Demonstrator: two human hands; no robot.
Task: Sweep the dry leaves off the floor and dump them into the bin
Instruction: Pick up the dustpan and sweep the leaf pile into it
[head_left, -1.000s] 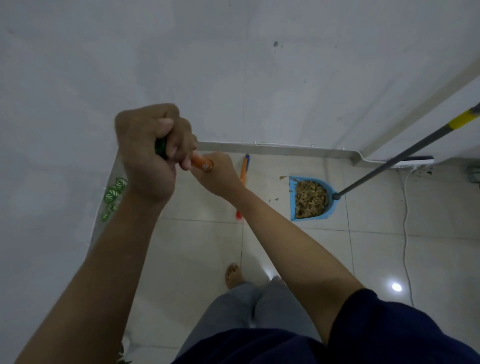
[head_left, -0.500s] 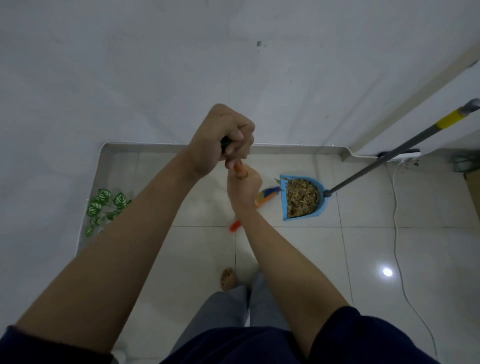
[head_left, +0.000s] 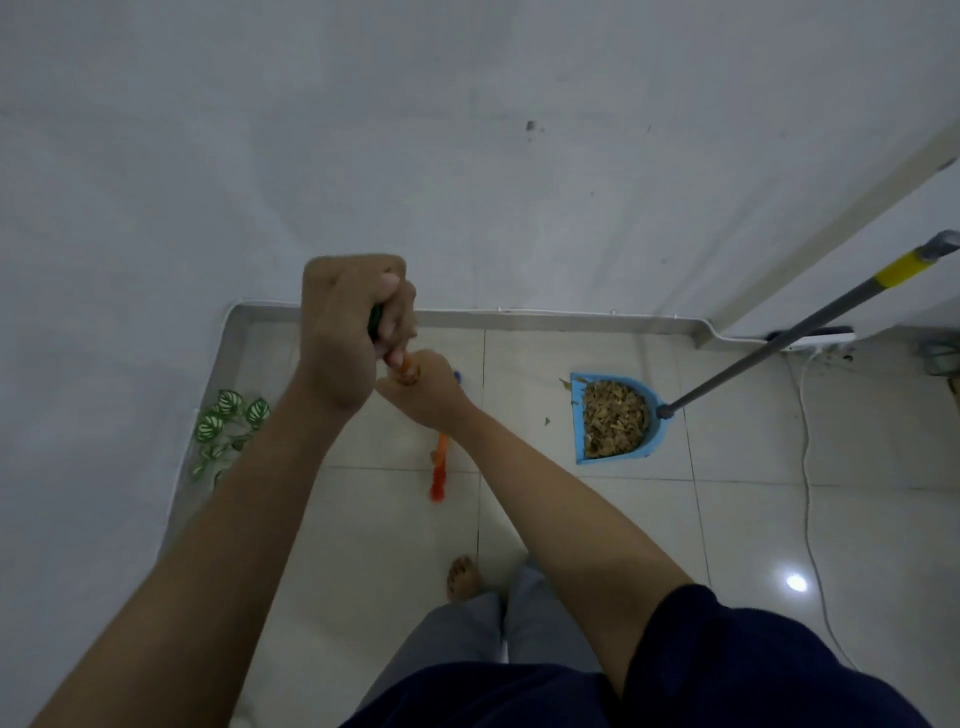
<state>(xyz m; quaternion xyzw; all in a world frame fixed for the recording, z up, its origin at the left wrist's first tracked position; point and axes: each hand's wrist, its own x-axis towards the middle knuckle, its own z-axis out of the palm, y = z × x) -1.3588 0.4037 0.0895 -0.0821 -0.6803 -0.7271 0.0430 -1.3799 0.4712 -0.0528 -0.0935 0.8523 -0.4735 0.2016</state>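
With both fists stacked on the broom (head_left: 439, 467) handle — left hand (head_left: 348, 332) wrapped above, right hand (head_left: 423, 395) gripping below for leverage — its head sits left of the leaf-filled dustpan (head_left: 615, 418), ready to push stray leaves (head_left: 546, 421) in.

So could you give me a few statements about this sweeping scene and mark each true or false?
1. Both hands grip the broom handle. True: the left hand sits above the right hand.
2. The blue dustpan is empty. False: it holds a heap of dry leaves.
3. The dustpan stands to the right of the broom head. True.
4. The green leafy sprig lies inside the dustpan. False: it lies on the floor by the left wall.
5. The dustpan's long handle lies flat on the tiles. False: it slants up toward the right.
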